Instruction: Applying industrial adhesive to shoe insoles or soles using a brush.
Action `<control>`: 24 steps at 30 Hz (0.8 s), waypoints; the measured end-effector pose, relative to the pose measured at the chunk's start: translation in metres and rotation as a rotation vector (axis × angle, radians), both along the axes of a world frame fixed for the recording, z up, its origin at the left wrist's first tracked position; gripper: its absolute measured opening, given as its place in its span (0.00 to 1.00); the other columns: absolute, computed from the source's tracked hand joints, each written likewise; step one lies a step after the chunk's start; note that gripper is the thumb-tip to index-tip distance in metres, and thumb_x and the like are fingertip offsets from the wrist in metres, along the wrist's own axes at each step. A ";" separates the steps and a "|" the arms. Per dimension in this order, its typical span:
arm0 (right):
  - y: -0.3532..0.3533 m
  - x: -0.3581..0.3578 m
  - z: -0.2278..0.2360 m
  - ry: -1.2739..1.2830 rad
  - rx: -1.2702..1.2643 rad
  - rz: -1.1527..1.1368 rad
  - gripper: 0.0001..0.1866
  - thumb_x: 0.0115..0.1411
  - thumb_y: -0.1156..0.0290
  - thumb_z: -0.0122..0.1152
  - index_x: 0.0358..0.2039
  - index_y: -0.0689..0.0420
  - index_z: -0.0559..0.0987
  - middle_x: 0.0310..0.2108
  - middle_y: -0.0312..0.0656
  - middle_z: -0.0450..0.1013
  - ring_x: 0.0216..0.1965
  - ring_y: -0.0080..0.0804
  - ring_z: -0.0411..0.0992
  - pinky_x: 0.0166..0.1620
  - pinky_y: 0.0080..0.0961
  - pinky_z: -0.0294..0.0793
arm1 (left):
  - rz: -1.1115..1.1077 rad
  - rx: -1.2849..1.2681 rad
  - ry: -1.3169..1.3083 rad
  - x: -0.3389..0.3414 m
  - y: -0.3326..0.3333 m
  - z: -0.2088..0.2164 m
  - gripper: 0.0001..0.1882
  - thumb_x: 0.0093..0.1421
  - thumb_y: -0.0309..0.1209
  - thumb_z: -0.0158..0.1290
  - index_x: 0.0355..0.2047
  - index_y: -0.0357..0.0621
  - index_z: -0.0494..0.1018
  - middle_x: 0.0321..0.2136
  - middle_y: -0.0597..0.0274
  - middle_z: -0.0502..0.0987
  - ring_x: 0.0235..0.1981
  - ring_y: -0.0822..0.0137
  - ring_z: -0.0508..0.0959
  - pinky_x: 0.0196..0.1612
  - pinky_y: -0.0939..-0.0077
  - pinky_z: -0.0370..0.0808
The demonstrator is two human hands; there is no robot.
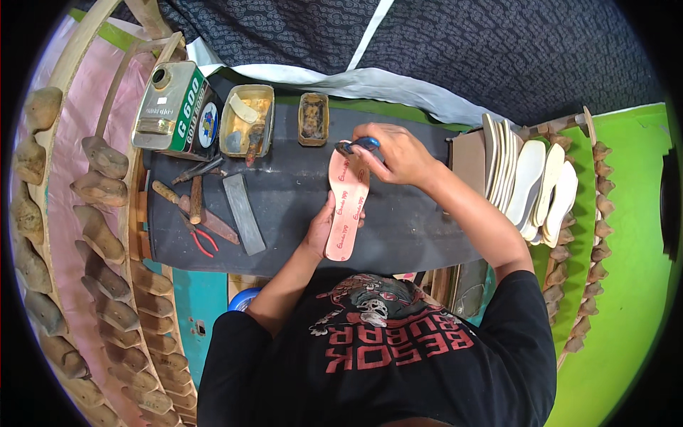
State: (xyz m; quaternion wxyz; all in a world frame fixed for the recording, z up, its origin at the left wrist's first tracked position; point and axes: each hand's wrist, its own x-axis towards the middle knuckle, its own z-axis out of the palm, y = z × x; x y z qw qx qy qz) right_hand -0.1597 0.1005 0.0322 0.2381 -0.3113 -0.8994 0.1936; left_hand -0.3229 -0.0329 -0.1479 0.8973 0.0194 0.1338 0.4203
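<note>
My left hand [321, 226] is closed around the lower part of a pink shoe insole [344, 245] with red print, its fingers coming round the edge. The insole is upright in the picture, wide end away from me, above the dark work table [292, 192]. My right hand [397, 153] grips a short tool with a blue handle [368, 143]. Its dark tip meets the far end of the insole; the tool's exact kind is hidden by my fingers.
A metal can [171, 107], a tub with a brush [247, 117] and a small tin [314, 119] stand along the back. On the left lie red-handled pliers [201, 240], a hammer [196, 199] and a grey whetstone [243, 213]. Pale insoles [530, 174] stack right; wooden shoe lasts [99, 231] fill racks.
</note>
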 end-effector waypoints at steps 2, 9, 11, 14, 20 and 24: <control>-0.008 0.004 0.001 0.023 0.006 0.043 0.11 0.65 0.67 0.60 0.42 0.59 0.73 0.30 0.51 0.77 0.33 0.54 0.78 0.38 0.44 0.76 | -0.017 0.033 -0.009 0.002 -0.001 0.003 0.33 0.74 0.57 0.35 0.60 0.42 0.69 0.43 0.56 0.80 0.42 0.63 0.80 0.49 0.67 0.78; -0.049 0.015 0.016 -0.006 -0.062 0.272 0.11 0.65 0.67 0.60 0.43 0.58 0.74 0.31 0.52 0.78 0.34 0.54 0.78 0.39 0.44 0.77 | 0.065 0.037 0.007 0.009 -0.006 0.031 0.32 0.74 0.58 0.36 0.60 0.44 0.68 0.47 0.58 0.77 0.45 0.63 0.78 0.50 0.63 0.76; -0.038 0.022 0.022 0.035 0.000 0.174 0.11 0.65 0.67 0.60 0.43 0.58 0.74 0.32 0.51 0.78 0.35 0.53 0.79 0.39 0.44 0.78 | 0.006 0.121 -0.047 0.010 -0.013 0.020 0.32 0.74 0.57 0.35 0.62 0.44 0.67 0.49 0.58 0.76 0.47 0.61 0.77 0.49 0.62 0.75; -0.023 0.037 0.031 0.041 0.006 0.018 0.10 0.65 0.68 0.61 0.43 0.58 0.73 0.33 0.50 0.78 0.32 0.50 0.79 0.37 0.40 0.78 | -0.001 0.145 -0.046 0.015 -0.023 0.024 0.33 0.74 0.57 0.35 0.62 0.43 0.67 0.47 0.57 0.76 0.46 0.61 0.76 0.49 0.62 0.74; -0.050 0.051 0.037 0.029 0.270 0.235 0.14 0.59 0.70 0.65 0.43 0.58 0.74 0.27 0.46 0.74 0.31 0.48 0.75 0.36 0.40 0.75 | 0.012 0.138 0.043 0.028 -0.041 0.035 0.32 0.74 0.56 0.37 0.61 0.42 0.70 0.47 0.54 0.79 0.46 0.59 0.81 0.51 0.61 0.79; -0.106 0.063 0.036 -0.046 0.366 0.583 0.17 0.53 0.66 0.65 0.41 0.60 0.74 0.29 0.41 0.71 0.33 0.44 0.74 0.37 0.39 0.76 | 0.050 0.092 0.053 0.039 -0.048 0.069 0.32 0.74 0.57 0.37 0.61 0.44 0.69 0.49 0.54 0.79 0.46 0.57 0.81 0.51 0.60 0.80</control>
